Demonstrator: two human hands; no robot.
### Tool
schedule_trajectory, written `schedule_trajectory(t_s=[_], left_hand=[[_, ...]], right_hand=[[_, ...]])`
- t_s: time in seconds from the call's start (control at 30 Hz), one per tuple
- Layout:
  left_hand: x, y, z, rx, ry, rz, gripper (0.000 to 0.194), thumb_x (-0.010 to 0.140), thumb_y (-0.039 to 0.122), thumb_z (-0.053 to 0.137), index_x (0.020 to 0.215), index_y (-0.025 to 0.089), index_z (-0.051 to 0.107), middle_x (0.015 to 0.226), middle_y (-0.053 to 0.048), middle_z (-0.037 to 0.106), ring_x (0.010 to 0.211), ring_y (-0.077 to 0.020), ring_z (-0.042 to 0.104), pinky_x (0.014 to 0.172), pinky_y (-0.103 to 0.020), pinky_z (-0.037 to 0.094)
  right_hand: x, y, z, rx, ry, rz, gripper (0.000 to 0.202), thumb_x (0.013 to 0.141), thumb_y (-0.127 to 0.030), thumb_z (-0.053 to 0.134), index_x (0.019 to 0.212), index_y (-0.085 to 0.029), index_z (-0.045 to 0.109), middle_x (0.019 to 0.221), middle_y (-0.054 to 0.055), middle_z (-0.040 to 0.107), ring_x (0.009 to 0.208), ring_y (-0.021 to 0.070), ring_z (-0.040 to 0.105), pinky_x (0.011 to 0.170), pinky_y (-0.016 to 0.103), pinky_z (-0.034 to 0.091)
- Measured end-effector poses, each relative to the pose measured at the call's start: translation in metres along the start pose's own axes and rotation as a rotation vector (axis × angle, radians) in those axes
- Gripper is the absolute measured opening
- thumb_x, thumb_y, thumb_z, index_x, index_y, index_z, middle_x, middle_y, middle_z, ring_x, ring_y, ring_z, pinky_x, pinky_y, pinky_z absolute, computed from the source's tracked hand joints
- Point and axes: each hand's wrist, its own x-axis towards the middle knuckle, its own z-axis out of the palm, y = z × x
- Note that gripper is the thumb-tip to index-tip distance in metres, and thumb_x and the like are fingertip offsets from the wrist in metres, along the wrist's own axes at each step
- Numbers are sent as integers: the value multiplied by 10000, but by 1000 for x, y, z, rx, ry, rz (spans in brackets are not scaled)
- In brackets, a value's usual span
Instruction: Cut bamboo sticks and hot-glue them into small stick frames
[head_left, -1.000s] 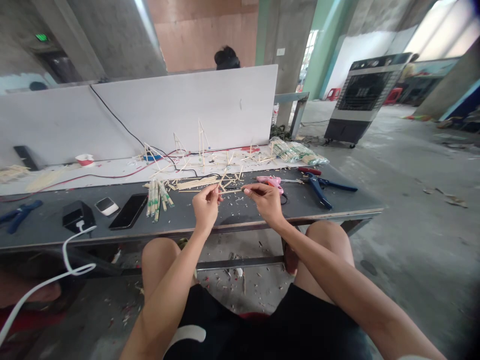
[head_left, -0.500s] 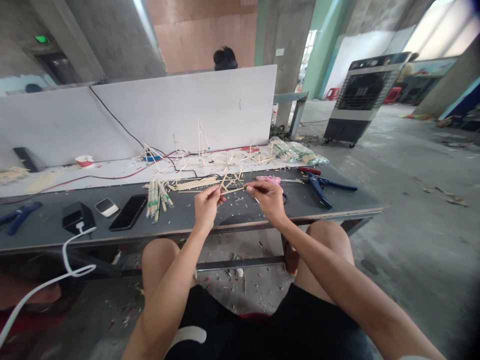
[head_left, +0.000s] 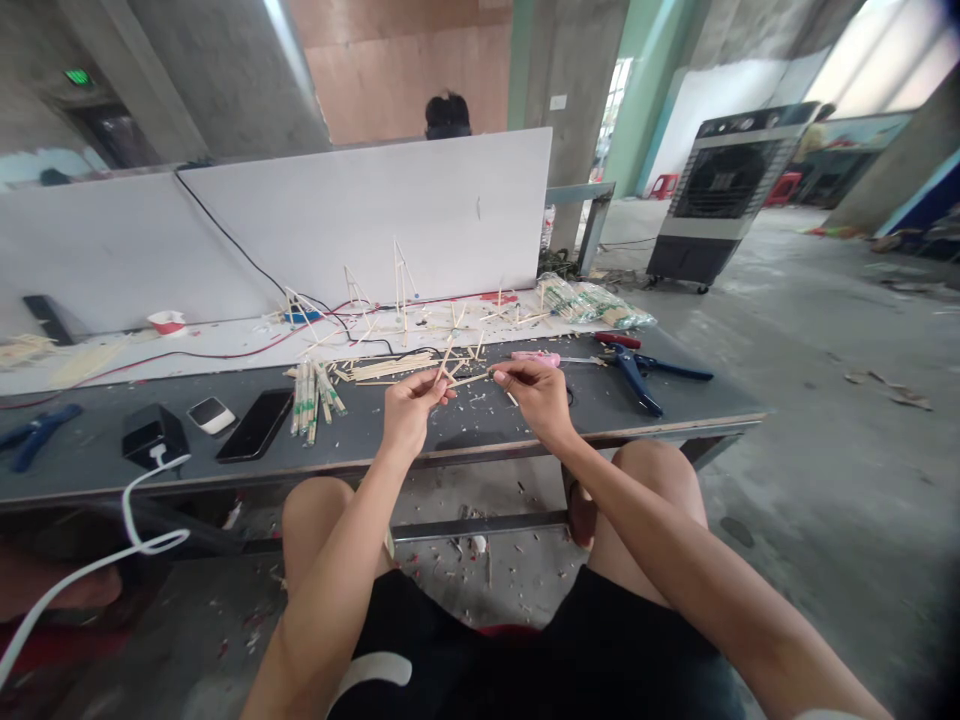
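Work partway along, by the look of it. Several thin stick frames stand or lean along the desk's white back strip, near the far edge; those look built, though whether any is finished, can't tell. Small stick piece in hand, above the desk's front half, between the two hands: one stick runs across, another stick slants up from the left fingers. Looks unfinished; whether the two are joined is hidden by the fingers. Left hand: fingers pinched narrow on the near end. Right hand: thumb and fingertips closed on the other end, a tiny dark spot there, too small to make out.

Plenty of stock left: loose sticks mid-desk just beyond the left hand, wrapped bundles toward the front edge, bagged sticks at the far right corner. Pink tool lies behind the right hand, partly covered; blue cutters near the right end.

Versus one second ago: cross stick tilts more, right end up; right hand covers more of the pink tool. Desk items otherwise look unchanged.
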Motion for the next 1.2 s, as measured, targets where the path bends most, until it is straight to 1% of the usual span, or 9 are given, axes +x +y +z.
schedule_trajectory(t_s=[0.27, 0.5, 0.7, 0.93, 1.07, 1.2], left_hand=[[0, 0, 1, 16, 9, 18, 297, 654, 295, 841, 898, 137, 777, 834, -74, 730, 672, -156, 646, 604, -275, 459], [0, -3, 1, 4, 17, 41, 270, 652, 281, 838, 872, 137, 776, 818, -67, 720, 655, -147, 639, 594, -268, 454], [0, -4, 0, 3, 17, 47, 258, 656, 281, 839, 861, 139, 775, 820, -68, 718, 653, -145, 638, 586, -264, 455], [-1, -3, -1, 15, -3, 60, 240, 672, 283, 838, 851, 136, 777, 808, -64, 709, 655, -148, 640, 584, -259, 452], [-1, -1, 0, 25, 4, 52, 230, 664, 279, 839, 834, 136, 780, 781, -56, 700, 638, -142, 629, 571, -252, 439], [0, -1, 0, 23, 5, 55, 213, 668, 272, 831, 829, 142, 782, 787, -55, 701, 636, -139, 629, 569, -249, 433]], right_hand=[[0, -1, -1, 12, -23, 14, 168, 755, -352, 770, 845, -214, 802, 857, 50, 776, 792, 214, 683, 708, 348, 549], [0, -2, -1, 17, -39, 21, 181, 763, -354, 761, 857, -205, 802, 817, 42, 765, 697, 179, 634, 629, 317, 501], [-1, -1, -1, 14, -32, 19, 182, 759, -355, 765, 856, -206, 805, 830, 44, 767, 735, 193, 648, 662, 327, 517], [-1, -3, -1, 4, -48, 1, 163, 773, -326, 760, 865, -201, 807, 839, 50, 770, 739, 188, 650, 660, 317, 521], [-1, -3, -1, 7, -52, 10, 168, 771, -320, 762, 863, -187, 807, 857, 61, 773, 737, 182, 647, 659, 310, 518], [-1, -3, -1, 8, -56, 13, 178, 767, -330, 767, 866, -188, 809, 834, 60, 768, 712, 177, 633, 638, 306, 507]])
